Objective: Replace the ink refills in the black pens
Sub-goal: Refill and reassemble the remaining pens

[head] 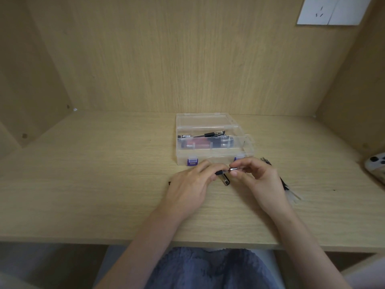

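Left hand [187, 188] was knuckles-up on the desk [93, 184], fingers curled around the black pen barrel [219, 172]. Most of the barrel was hidden under the palm; a dark tip poking out at the hand's left edge was probably its back end. Resting the hand on the wood likely steadied the barrel.

Just right of it, a pen cap [225, 181] lay on the desk between the hands, near side. Looked parked there so it stayed in reach.

Right hand [260, 180] pinched the metal nose cone [233, 169] between thumb and forefinger, other fingers loosely bent. Cone sat just off the barrel's open end, nearly in line with it. My read: mid screw-on or screw-off; couldn't tell which, and couldn't see a refill in the gap.

Far side, behind both hands: clear plastic box [208, 153], lid open, purple latches facing the person. More black pens [208, 134] lay inside lengthwise, apparently the stock waiting their turn.

Right of the right hand, partly behind the wrist: bundle of refills [286, 185] on the desk, close for the swap.

Far right edge: a white device [376, 167], partly out of view, not involved.
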Tool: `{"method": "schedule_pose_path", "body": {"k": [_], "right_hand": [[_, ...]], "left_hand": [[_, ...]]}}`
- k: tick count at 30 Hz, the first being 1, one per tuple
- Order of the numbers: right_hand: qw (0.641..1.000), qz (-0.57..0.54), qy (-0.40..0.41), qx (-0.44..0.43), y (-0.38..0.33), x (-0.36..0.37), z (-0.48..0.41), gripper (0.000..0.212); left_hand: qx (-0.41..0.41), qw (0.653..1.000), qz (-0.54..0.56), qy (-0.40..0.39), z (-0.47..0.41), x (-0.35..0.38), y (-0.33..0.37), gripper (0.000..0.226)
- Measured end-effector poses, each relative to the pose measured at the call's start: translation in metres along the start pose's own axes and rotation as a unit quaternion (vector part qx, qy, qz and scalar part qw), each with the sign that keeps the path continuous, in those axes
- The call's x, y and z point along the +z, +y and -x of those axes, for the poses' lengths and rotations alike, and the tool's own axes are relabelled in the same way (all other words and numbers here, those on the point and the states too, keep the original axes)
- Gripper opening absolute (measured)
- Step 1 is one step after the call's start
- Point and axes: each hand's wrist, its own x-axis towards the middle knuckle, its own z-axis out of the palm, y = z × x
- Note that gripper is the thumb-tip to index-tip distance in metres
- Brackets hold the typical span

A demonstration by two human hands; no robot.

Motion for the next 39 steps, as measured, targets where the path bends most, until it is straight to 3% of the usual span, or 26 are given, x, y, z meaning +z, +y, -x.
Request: {"method": "schedule_pose_path", "body": {"k": [8, 31, 39], "right_hand": [[0.999, 0.007, 0.033, -0.011, 0.0031, -0.0040, -0.0017, 0.024], [0.999, 0.037, -0.008, -0.016, -0.0023, -0.0002, 0.0007, 0.020], [0.998, 0.068, -0.016, -0.007, 0.0009, 0.0021, 0.0012, 0.018]], "left_hand": [[-0.014, 1.000, 0.013, 0.008, 0.0005, -0.0011, -0.0015, 0.041], [-0.009, 1.000, 0.022, -0.003, -0.0002, -0.0010, 0.0002, 0.036], [-0.066, 0.996, 0.061, -0.015, -0.0011, 0.0001, 0.0019, 0.026]]}}
